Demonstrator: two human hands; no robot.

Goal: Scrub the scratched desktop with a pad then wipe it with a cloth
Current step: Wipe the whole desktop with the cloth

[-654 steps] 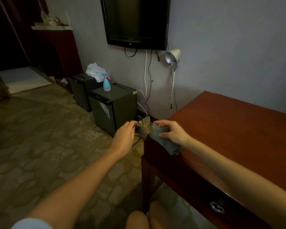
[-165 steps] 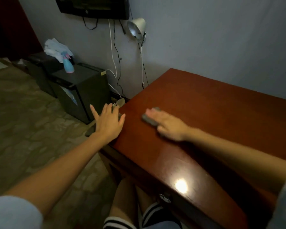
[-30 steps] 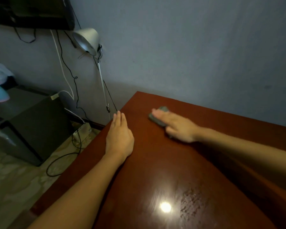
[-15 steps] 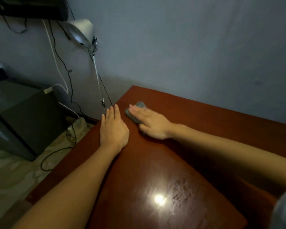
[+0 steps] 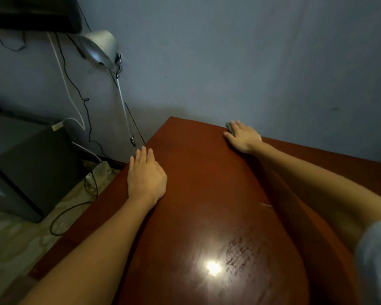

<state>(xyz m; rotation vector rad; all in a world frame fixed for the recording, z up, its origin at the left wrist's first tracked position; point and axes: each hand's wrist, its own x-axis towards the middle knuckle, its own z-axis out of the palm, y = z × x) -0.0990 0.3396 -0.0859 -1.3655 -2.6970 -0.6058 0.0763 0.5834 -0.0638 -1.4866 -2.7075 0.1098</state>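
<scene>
Right hand (image 5: 243,137) presses pad (image 5: 228,125) flat on table (image 5: 207,194), far edge, upper right of centre.
Grip: right fingers straight on the pad, not curled round it; left hand (image 5: 145,175) flat, wide, holding nothing, at the left edge. Risk: pad sits right at the wall-side edge, so 1 more push outward could drop it behind the table. Scuffed patch (image 5: 242,254) at lower centre may get missed. Count: 2 hands, 1 pad, 1 table, 1 lamp (image 5: 99,49), 0 cloths in view.
</scene>
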